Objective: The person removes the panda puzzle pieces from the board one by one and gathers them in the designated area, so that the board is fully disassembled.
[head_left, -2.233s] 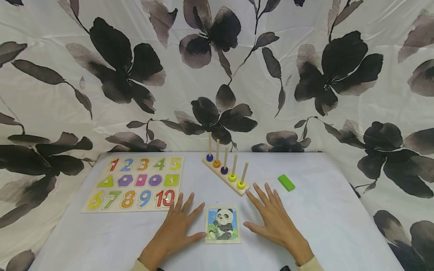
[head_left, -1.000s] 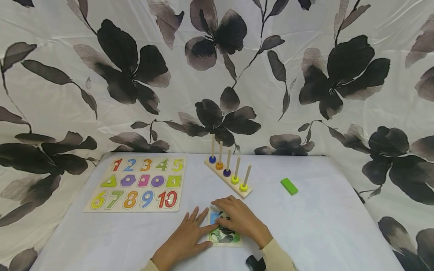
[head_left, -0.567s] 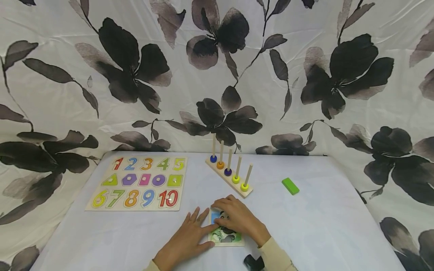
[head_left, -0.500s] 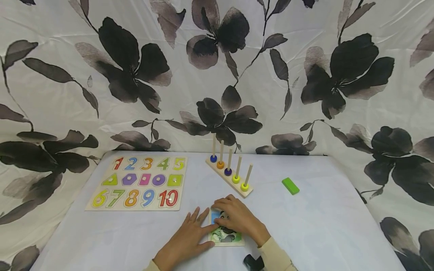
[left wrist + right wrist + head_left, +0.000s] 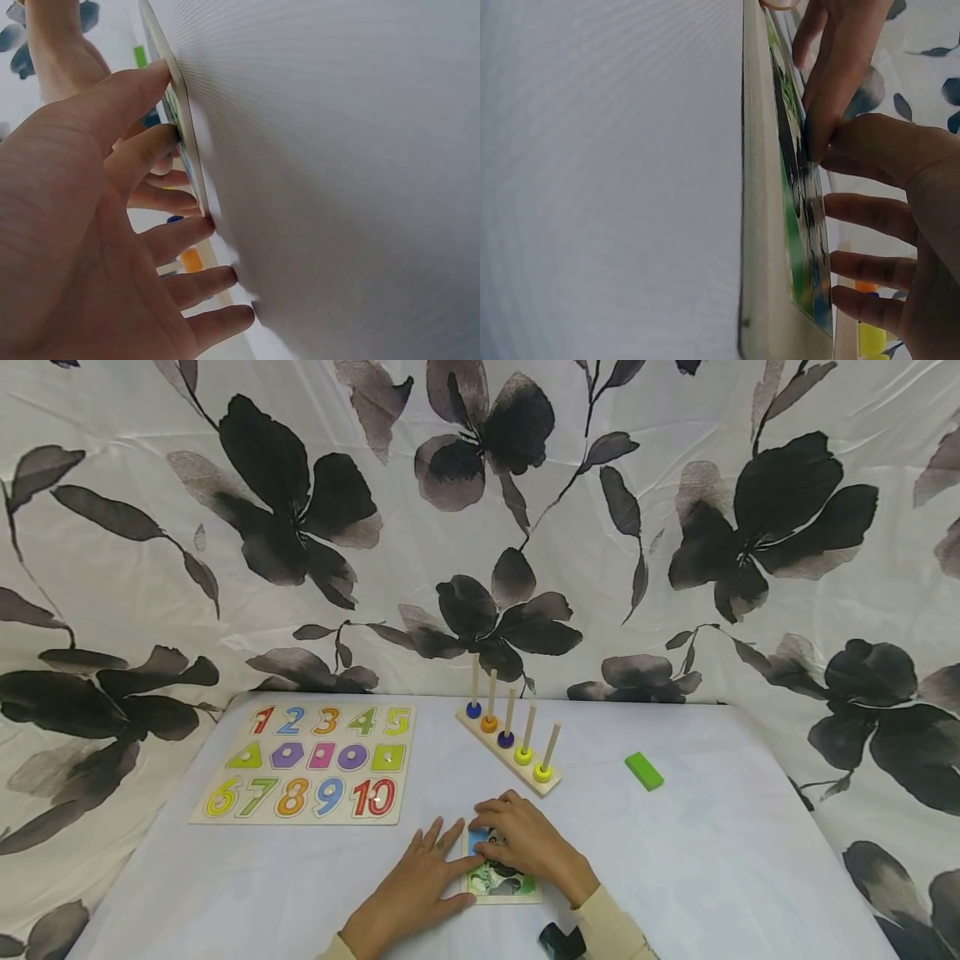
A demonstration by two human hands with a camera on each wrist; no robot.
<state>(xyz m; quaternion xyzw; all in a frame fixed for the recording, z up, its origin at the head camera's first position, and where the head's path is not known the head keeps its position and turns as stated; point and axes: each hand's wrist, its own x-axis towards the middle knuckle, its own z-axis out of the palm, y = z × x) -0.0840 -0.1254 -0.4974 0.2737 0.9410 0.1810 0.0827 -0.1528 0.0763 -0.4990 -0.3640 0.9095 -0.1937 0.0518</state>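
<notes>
A small wooden panda jigsaw puzzle point(image 5: 517, 887) in a pale frame lies flat near the front of the table, partly covered by both hands. My left hand point(image 5: 416, 881) rests at its left side, with the thumb at the frame's edge and the index fingertip on the picture. Its other fingers spread onto the cloth beyond, as the left wrist view shows. From the right, my right hand point(image 5: 528, 843) reaches over the panda's upper part. In the right wrist view its thumb and spread fingertips point(image 5: 847, 264) touch the puzzle's face, close to the left index finger point(image 5: 832, 105).
A board of numbers and shapes point(image 5: 300, 764) lies at the left. Behind the puzzle stands a slanted wooden peg stacker point(image 5: 510, 747) with coloured rings. A green block point(image 5: 643, 771) sits to the right. A floral cloth point(image 5: 480, 527) hangs behind the table.
Both hands, spread apart on either side of the puzzle about two seconds ago, have come together onto it. Over the last second they have stayed nearly still.
</notes>
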